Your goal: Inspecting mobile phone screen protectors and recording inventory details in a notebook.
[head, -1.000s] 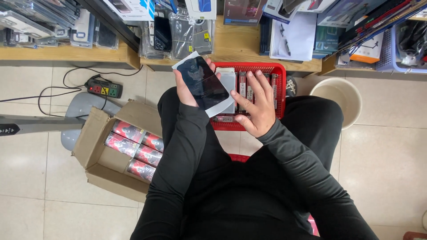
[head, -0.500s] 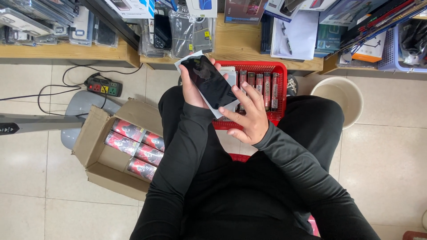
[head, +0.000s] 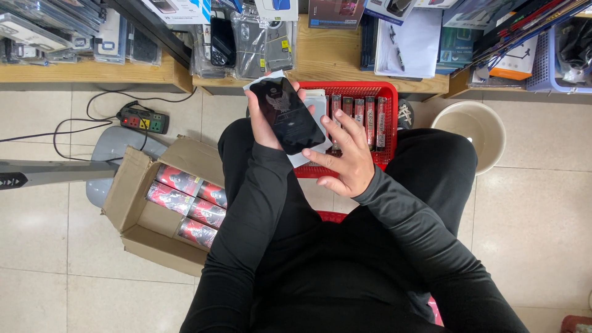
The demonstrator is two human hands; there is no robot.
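Note:
My left hand [head: 264, 123] holds a flat black glossy panel [head: 287, 117] with a pale backing sheet [head: 308, 157] behind it, tilted over my lap. My right hand [head: 346, 154] has its fingers spread, with the fingertips touching the panel's right and lower edge. Just behind the hands a red plastic basket [head: 388, 92] holds several slim red and black packs [head: 367, 117] standing on edge. Both arms wear black sleeves.
An open cardboard box [head: 132, 203] with red packs lies on the tile floor at the left. A power strip [head: 145, 120] with cables is behind it. A beige bucket [head: 472, 129] stands at the right. Wooden shelves [head: 333, 58] with packaged goods run along the top.
My left hand has tilted and raised the black panel slightly. My right hand slid down from the panel's right side to its lower right corner.

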